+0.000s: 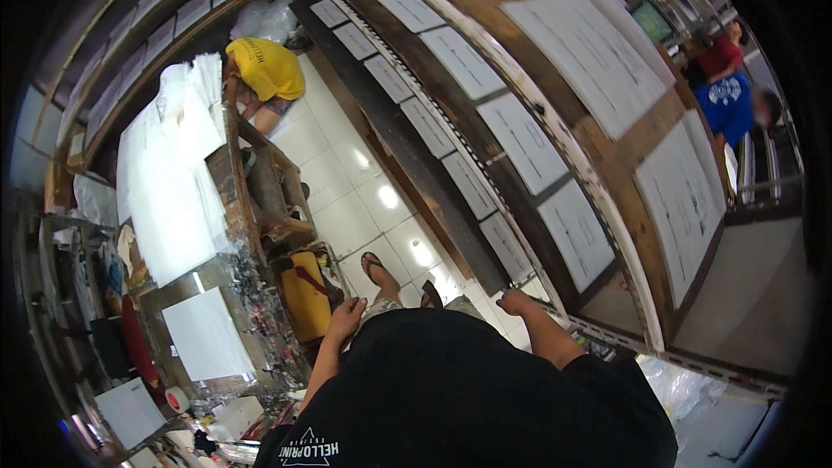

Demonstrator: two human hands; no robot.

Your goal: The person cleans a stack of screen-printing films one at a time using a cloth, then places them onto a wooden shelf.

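My left hand (347,317) hangs beside my left thigh with its fingers loosely curled and nothing showing in them. Close by it is a yellow container (307,298), set under the end of the worktable at my left. On the other side, my right hand (516,302) is closed, its thumb forward, next to the near end of a dark shelf board (433,165). White printed sheets (507,241) lie in rows along that board. From this view I cannot tell whether the hand touches it.
A pile of white sheets (169,182) and a single white sheet (208,334) lie on the stained worktable (282,329). A person in a yellow shirt (264,68) crouches at the aisle's far end. Tiled floor (347,195) runs between worktable and racks. Other people (726,108) are at far right.
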